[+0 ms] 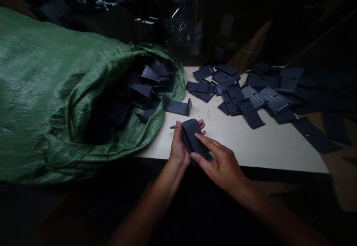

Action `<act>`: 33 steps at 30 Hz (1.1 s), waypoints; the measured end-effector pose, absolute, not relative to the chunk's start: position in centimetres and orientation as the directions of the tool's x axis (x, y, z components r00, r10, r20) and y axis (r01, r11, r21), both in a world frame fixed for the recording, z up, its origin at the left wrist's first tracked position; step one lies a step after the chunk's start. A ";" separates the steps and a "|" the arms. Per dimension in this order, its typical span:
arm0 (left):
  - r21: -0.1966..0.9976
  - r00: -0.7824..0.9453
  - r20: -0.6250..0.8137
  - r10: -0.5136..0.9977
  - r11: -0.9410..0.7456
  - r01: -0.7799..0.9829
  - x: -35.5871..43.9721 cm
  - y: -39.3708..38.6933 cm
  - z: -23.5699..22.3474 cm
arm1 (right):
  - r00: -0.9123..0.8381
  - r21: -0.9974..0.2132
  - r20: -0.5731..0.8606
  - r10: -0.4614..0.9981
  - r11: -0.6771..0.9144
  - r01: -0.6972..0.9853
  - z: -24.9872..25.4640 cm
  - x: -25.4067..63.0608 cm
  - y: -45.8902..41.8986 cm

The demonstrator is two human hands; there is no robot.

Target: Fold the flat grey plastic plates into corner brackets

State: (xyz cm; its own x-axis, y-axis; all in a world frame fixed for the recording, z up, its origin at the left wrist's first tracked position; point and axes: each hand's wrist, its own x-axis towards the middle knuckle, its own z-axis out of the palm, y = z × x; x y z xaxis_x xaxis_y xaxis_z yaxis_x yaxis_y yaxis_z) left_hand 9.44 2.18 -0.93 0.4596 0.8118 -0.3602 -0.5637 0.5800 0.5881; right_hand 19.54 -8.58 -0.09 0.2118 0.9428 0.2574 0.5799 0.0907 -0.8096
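Green woven sack: on the left I see a bulky green woven-plastic sack (36, 90) lying open toward the right, with many dark angled plastic parts (141, 89) in its mouth.
Loose bracket: a dark grey U-shaped plastic bracket (178, 107) lies beside the sack's rim on a pale wood-grain tabletop (251, 149).
Left hand: the person's left hand (179, 147) grasps the piece, thumb on the near side, fingertips showing beyond its far edge.
Held piece: a dark grey, round-cornered plastic piece (192, 129) sits between both hands at the table's front edge; I cannot tell whether it is one part or two.
Right hand: the right hand (223, 164) grips the piece's lower portion with thumb and index finger.
Flat panels: dark, ribbed rectangular plastic panels (251, 114) are heaped rightward.
Progress: I judge it partway, with one piece in hand and plenty unhandled; whether any panels are finished, I cannot tell.
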 end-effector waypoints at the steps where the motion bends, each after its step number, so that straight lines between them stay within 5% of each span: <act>1: 0.592 0.458 -0.365 0.811 0.581 -0.558 9.4 2.1 -1.0 | 0.211 -0.810 0.257 0.943 0.091 0.580 -0.1 19.5 -8.6; 15: 0.645 0.482 -0.325 0.814 0.564 -0.516 9.5 2.1 -0.5 | 0.180 -0.807 0.229 0.957 0.083 0.585 1.0 19.7 -8.7; 20: 0.564 0.606 -0.229 0.762 0.611 -0.556 9.3 1.6 0.2 | 0.322 -0.985 0.054 0.945 -0.002 0.170 1.0 20.8 -7.8; 25: 0.641 0.697 -0.122 0.707 0.592 -0.489 10.5 0.5 -0.2 | 0.228 -0.949 -0.177 0.958 -0.105 -0.296 1.5 21.8 -5.9; 29: 0.588 0.663 -0.181 0.727 0.620 -0.520 10.9 1.4 0.5 | 0.146 -0.925 -0.164 0.976 -0.100 -0.366 1.5 22.1 -6.1; 33: 0.575 0.485 -0.358 0.798 0.598 -0.559 10.7 2.8 2.3 | 0.083 -0.965 -0.142 0.986 -0.120 -0.232 1.2 21.6 -7.1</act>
